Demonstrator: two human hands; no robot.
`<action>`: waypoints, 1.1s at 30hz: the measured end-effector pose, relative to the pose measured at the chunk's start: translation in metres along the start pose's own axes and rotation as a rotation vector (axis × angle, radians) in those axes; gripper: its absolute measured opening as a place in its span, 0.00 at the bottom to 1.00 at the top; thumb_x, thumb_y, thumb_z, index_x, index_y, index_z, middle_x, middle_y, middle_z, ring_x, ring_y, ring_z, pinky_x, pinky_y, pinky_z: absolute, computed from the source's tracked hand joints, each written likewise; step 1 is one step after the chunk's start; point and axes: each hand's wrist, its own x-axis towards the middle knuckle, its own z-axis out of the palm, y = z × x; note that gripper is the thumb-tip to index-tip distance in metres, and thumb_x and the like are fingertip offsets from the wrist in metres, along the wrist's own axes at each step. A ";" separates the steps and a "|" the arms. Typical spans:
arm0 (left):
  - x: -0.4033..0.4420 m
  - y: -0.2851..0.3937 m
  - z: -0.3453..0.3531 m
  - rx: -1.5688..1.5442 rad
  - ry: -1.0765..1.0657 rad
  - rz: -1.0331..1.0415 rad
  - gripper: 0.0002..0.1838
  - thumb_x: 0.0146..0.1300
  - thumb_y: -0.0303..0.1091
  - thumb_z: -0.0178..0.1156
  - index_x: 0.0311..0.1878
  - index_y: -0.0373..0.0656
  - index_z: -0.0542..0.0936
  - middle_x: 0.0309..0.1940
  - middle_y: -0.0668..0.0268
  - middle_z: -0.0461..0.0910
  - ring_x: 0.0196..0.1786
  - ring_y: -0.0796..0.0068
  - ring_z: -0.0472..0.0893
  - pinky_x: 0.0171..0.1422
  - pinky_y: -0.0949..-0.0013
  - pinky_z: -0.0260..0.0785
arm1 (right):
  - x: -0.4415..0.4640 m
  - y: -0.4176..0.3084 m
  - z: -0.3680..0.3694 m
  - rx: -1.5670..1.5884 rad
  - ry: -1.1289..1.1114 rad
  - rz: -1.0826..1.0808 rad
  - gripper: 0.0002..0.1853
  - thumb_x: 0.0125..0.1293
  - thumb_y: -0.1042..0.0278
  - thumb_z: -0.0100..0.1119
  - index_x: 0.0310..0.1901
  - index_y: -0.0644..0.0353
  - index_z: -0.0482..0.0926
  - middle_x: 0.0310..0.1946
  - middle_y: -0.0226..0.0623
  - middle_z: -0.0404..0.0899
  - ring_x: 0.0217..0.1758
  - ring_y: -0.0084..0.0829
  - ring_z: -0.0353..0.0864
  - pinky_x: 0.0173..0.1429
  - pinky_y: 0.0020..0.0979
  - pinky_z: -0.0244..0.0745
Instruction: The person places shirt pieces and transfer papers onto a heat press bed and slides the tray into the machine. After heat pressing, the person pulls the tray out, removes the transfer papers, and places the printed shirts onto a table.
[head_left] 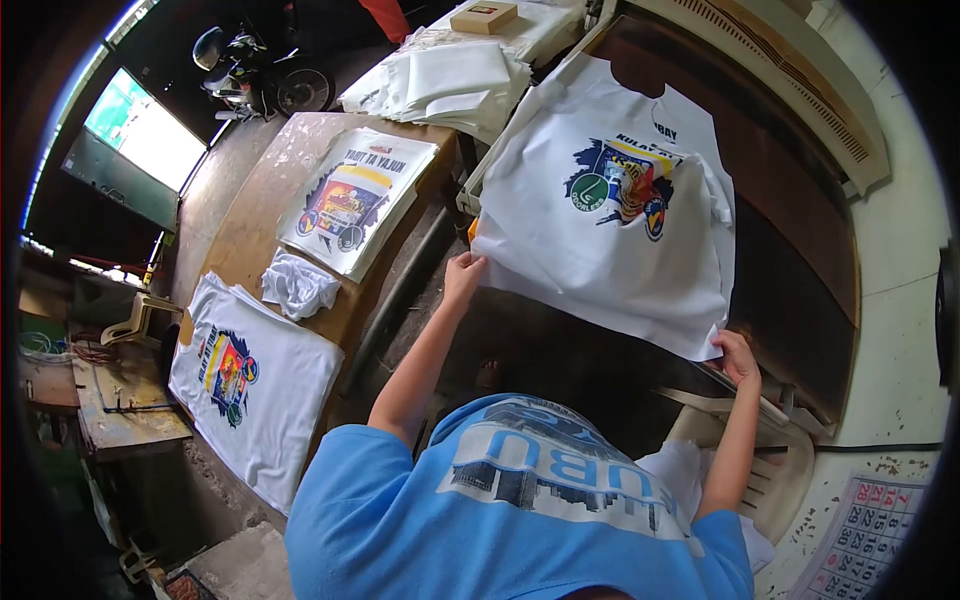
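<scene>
A white printed shirt [540, 170] is stretched out over the dark press bed, its neckline away from me. My left hand [466, 276] pinches the left corner of its bottom edge. The right corner of the hem is pinched in my right hand [737, 357]. Coloured graphics with a green circle show on the fabric, which is wrinkled at the right. To the left, printed sheets [345, 200] lie stacked on a brown table [240, 200]. A crumpled white cloth [300, 284] sits between that stack and another printed white shirt [270, 370].
White sheets [450, 85] and a small box [484, 17] are at the top. The press's pale frame [800, 90] curves along the right. A plastic chair [775, 470] stands near my right arm, and a motorcycle [260, 75] is at the far left.
</scene>
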 end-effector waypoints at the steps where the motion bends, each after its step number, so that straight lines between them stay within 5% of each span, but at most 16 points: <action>1: -0.003 0.000 0.004 -0.028 0.048 -0.072 0.13 0.56 0.36 0.57 0.39 0.37 0.80 0.26 0.70 0.78 0.30 0.82 0.74 0.37 0.76 0.65 | -0.004 -0.003 -0.002 -0.001 -0.017 0.032 0.08 0.51 0.73 0.54 0.33 0.64 0.78 0.31 0.32 0.77 0.36 0.23 0.73 0.46 0.26 0.67; 8: -0.003 -0.007 0.003 -0.134 -0.160 -0.223 0.12 0.59 0.36 0.57 0.42 0.41 0.80 0.33 0.71 0.80 0.36 0.82 0.76 0.44 0.76 0.65 | -0.043 -0.003 0.008 -0.037 0.196 -0.232 0.03 0.54 0.74 0.55 0.28 0.63 0.76 0.27 0.28 0.74 0.30 0.18 0.71 0.40 0.21 0.68; 12: -0.007 -0.004 0.006 -0.282 -0.165 -0.200 0.11 0.58 0.35 0.58 0.40 0.38 0.80 0.29 0.73 0.78 0.32 0.85 0.73 0.39 0.77 0.63 | -0.069 -0.005 0.032 0.036 0.395 -0.281 0.04 0.57 0.72 0.54 0.26 0.61 0.75 0.27 0.27 0.74 0.31 0.19 0.74 0.34 0.27 0.77; 19: -0.034 0.004 -0.021 -0.362 -0.143 -0.119 0.08 0.58 0.34 0.60 0.31 0.39 0.79 0.24 0.76 0.75 0.26 0.88 0.69 0.31 0.81 0.59 | -0.078 0.047 0.026 0.207 0.594 -0.298 0.03 0.56 0.74 0.56 0.26 0.60 0.75 0.27 0.29 0.75 0.30 0.22 0.75 0.35 0.24 0.73; 23: -0.038 0.010 -0.046 -0.486 -0.140 -0.068 0.17 0.56 0.26 0.61 0.49 0.35 0.70 0.32 0.68 0.77 0.32 0.83 0.76 0.37 0.79 0.68 | -0.069 0.075 0.012 0.275 0.645 -0.302 0.03 0.54 0.77 0.58 0.31 0.61 0.75 0.27 0.32 0.76 0.32 0.24 0.76 0.35 0.24 0.73; 27: -0.050 0.024 -0.059 -0.431 -0.196 -0.052 0.14 0.59 0.31 0.59 0.45 0.34 0.74 0.33 0.69 0.78 0.33 0.84 0.76 0.38 0.79 0.69 | -0.079 0.060 0.047 0.188 0.711 -0.337 0.06 0.55 0.78 0.59 0.35 0.61 0.75 0.25 0.29 0.75 0.27 0.21 0.73 0.30 0.21 0.70; 29: -0.056 -0.005 -0.071 -0.261 -0.290 -0.129 0.10 0.60 0.33 0.58 0.38 0.35 0.78 0.29 0.70 0.78 0.30 0.84 0.75 0.36 0.78 0.68 | -0.077 0.101 0.021 -0.035 0.658 -0.256 0.05 0.55 0.77 0.59 0.34 0.61 0.76 0.22 0.25 0.72 0.22 0.17 0.69 0.25 0.18 0.62; 30: -0.067 -0.028 -0.074 -0.194 -0.213 -0.096 0.09 0.58 0.35 0.60 0.29 0.38 0.80 0.20 0.76 0.74 0.22 0.86 0.69 0.25 0.78 0.59 | -0.075 0.126 0.021 0.026 0.656 -0.228 0.04 0.54 0.76 0.60 0.31 0.60 0.76 0.19 0.23 0.71 0.20 0.14 0.66 0.22 0.17 0.56; 31: -0.087 -0.046 -0.084 -0.070 -0.190 -0.143 0.10 0.57 0.36 0.61 0.29 0.38 0.81 0.20 0.75 0.75 0.22 0.85 0.70 0.25 0.77 0.61 | -0.070 0.171 -0.003 -0.010 0.578 -0.123 0.03 0.54 0.77 0.57 0.31 0.59 0.75 0.24 0.26 0.73 0.22 0.18 0.68 0.24 0.21 0.59; 33: -0.137 -0.103 -0.102 0.144 -0.145 -0.312 0.12 0.53 0.39 0.64 0.26 0.38 0.81 0.20 0.71 0.77 0.23 0.80 0.74 0.26 0.73 0.66 | -0.064 0.255 -0.008 0.052 0.613 -0.056 0.03 0.47 0.78 0.57 0.24 0.60 0.74 0.17 0.32 0.72 0.18 0.26 0.70 0.23 0.27 0.67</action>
